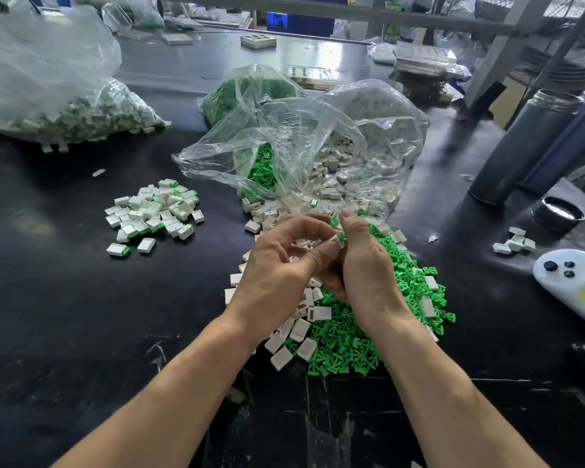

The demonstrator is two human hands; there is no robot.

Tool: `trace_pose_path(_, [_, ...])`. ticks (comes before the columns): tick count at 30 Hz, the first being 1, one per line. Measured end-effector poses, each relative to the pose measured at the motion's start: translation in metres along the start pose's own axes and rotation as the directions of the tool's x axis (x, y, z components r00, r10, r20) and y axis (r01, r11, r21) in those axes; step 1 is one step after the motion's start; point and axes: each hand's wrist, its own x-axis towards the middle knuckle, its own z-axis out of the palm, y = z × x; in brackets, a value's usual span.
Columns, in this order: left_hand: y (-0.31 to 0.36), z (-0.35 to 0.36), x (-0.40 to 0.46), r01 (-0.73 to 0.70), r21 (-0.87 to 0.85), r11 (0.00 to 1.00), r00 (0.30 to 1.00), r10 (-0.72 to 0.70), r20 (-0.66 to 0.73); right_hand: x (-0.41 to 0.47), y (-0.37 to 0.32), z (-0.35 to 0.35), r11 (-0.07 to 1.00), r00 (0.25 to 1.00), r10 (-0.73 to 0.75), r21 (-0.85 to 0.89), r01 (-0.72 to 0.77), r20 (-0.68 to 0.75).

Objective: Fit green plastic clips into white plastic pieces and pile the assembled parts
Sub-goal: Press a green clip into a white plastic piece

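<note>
My left hand (277,265) pinches a small white plastic piece (335,240) between thumb and fingers. My right hand (362,265) presses a green clip (342,236) against that piece's end. Both hands hover over a loose heap of green clips (368,336) mixed with white pieces (301,329) on the black table. A pile of assembled white-and-green parts (156,211) lies to the left of my hands.
An open clear bag (318,136) spills white pieces and green clips behind my hands. A large bag of assembled parts (65,106) sits far left. Two dark cylinders (527,143), a black lid (558,212), several white pieces (515,243) and a white controller (568,275) are at right.
</note>
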Motion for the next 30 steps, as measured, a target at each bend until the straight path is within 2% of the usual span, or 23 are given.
trace_pose_path(5, [-0.002,0.0,0.0,-0.006,-0.01,1.0,1.0,0.006,-0.007,-0.001,-0.002,0.0,0.999,1.0,-0.019,-0.037,0.018,-0.008])
trace_pose_path(12, [-0.002,0.004,0.001,-0.055,-0.123,0.991,0.998,0.053,-0.021,0.001,0.001,0.012,0.961,0.967,-0.162,-0.255,0.11,-0.194])
trace_pose_path(15, [-0.003,0.002,0.001,-0.055,-0.1,0.993,0.998,0.053,-0.023,0.001,0.004,0.014,0.966,0.964,-0.181,-0.22,0.137,-0.195])
trace_pose_path(20, [-0.001,0.003,0.0,-0.054,-0.058,0.997,0.998,0.052,-0.04,0.0,0.004,0.012,0.991,0.98,-0.132,-0.011,0.132,-0.152])
trace_pose_path(23, [-0.002,0.004,0.0,-0.057,-0.043,0.997,0.998,0.056,-0.037,0.002,0.006,0.011,0.99,0.984,-0.131,0.038,0.137,-0.125])
trace_pose_path(30, [0.001,0.008,0.0,-0.076,-0.013,0.997,0.994,0.075,-0.074,0.006,0.007,0.011,0.987,0.976,-0.162,-0.036,0.159,-0.143])
